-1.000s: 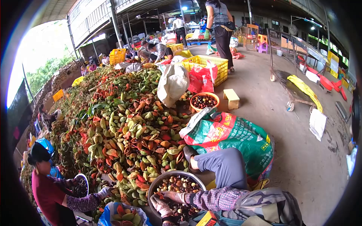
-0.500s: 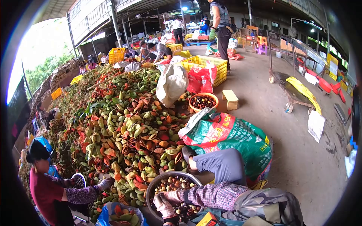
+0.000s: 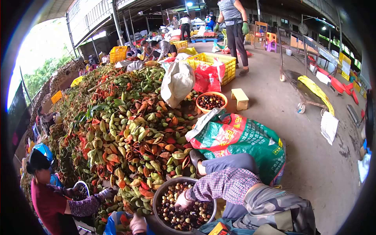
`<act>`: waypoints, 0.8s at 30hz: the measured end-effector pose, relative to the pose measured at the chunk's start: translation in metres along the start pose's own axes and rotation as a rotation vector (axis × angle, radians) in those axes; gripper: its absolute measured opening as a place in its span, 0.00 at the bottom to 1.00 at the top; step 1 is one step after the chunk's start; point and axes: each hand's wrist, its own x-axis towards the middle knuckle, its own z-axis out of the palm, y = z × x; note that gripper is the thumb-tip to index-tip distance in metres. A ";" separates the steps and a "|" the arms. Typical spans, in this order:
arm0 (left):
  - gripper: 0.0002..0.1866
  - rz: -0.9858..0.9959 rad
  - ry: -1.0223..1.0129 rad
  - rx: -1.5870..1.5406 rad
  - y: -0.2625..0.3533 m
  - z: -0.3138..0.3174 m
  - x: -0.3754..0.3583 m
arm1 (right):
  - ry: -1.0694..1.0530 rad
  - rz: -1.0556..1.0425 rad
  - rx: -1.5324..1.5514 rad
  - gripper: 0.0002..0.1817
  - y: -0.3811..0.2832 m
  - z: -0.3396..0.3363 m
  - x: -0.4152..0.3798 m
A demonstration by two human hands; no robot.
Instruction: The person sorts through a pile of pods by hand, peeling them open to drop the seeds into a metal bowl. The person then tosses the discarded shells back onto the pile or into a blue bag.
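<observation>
My right hand (image 3: 183, 201), in a pale glove below a checked sleeve, reaches into a round metal bowl (image 3: 155, 201). Its fingers are sunk among dark and cream-coloured seeds (image 3: 178, 219) and do not show. At the bottom edge, my left hand (image 3: 138, 224), gloved too, is beside a blue bag (image 3: 111, 225) with pods in it; blur hides how its fingers lie. Beyond the bowl rises a large heap of green and red-orange seed pods (image 3: 133, 129).
A green-and-red woven sack (image 3: 246, 143) lies by my leg. Past it are an orange basin (image 3: 212, 102) of dark seeds, a small wooden stool (image 3: 239, 99) and a yellow crate (image 3: 229, 68). A co-worker (image 3: 49, 196) sits at left; another person (image 3: 235, 31) stands behind.
My hands were together over the bowl. The left has moved left to the blue bag, while the right has gone down into the seeds. The standing person has turned and shifted slightly.
</observation>
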 end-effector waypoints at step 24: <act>0.08 0.130 0.199 -0.217 0.010 -0.045 -0.021 | 0.896 0.594 0.285 0.19 0.118 -0.094 0.145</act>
